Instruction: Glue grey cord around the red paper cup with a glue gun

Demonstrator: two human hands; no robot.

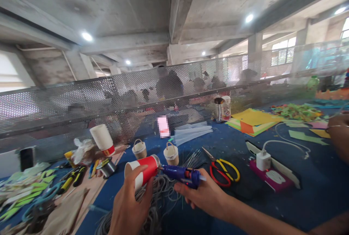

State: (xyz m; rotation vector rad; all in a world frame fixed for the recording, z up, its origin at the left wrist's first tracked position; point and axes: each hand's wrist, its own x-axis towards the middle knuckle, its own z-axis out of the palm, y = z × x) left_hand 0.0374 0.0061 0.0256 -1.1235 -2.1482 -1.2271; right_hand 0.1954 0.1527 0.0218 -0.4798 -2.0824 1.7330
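My left hand [135, 198] is wrapped round a red and white paper cup [147, 166], which lies tilted with its base toward the right. My right hand [203, 195] grips a blue hot glue gun [181, 175]. The gun's nozzle is at the cup's base edge; whether it touches I cannot tell. Just behind the cup stand two small handled buckets, one on the left [139, 149] and one on the right [171, 154]. Grey cord [160, 191] lies in a loose heap beneath my hands. Thin wires [192, 158] lie behind the glue gun.
Red and yellow scissors [223, 169] lie right of the glue gun. Farther right are a purple power bank [272, 176] with a white charger [263, 160] and another person's hand [339, 133]. A cup stack [102, 138] and wire spool [107, 167] stand left. A perforated metal screen [117, 100] runs behind.
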